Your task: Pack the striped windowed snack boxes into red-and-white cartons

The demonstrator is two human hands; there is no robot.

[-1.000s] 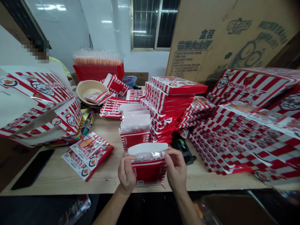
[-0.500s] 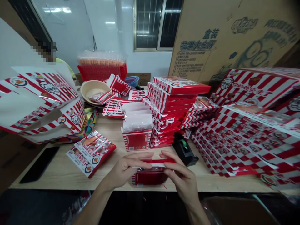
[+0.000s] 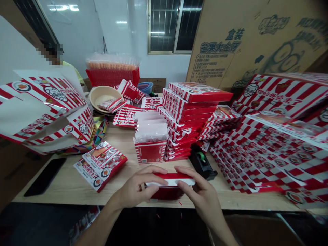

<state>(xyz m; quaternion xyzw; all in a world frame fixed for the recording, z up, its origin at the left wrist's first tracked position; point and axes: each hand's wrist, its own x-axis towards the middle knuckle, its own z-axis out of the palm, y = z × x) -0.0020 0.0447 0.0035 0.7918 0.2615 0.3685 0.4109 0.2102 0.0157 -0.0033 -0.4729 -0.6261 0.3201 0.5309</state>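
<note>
The left hand (image 3: pixel 137 188) and the right hand (image 3: pixel 200 193) are both on a small red box with white stripes (image 3: pixel 166 193). The box is near the front edge of a light wood table (image 3: pixel 61 186), right between the hands. Both hands are curved and almost closed, and they have hold of the box from its two sides. The right fingers (image 3: pixel 188 184) lie on a white paper flap (image 3: pixel 174 181) at the top of the box. The hands cover a lot of the box, so the flap may be folding down, but it is hard to see.

Past the hands stands an open red striped box full of clear bags (image 3: pixel 150 150). To its right are a tall pile of flat red striped boxes (image 3: pixel 187 112) and a black tape holder (image 3: pixel 201 164). Near the left hand lie two flat red and white packets (image 3: pixel 100 165), and farther left is a black phone (image 3: pixel 45 177).
</note>
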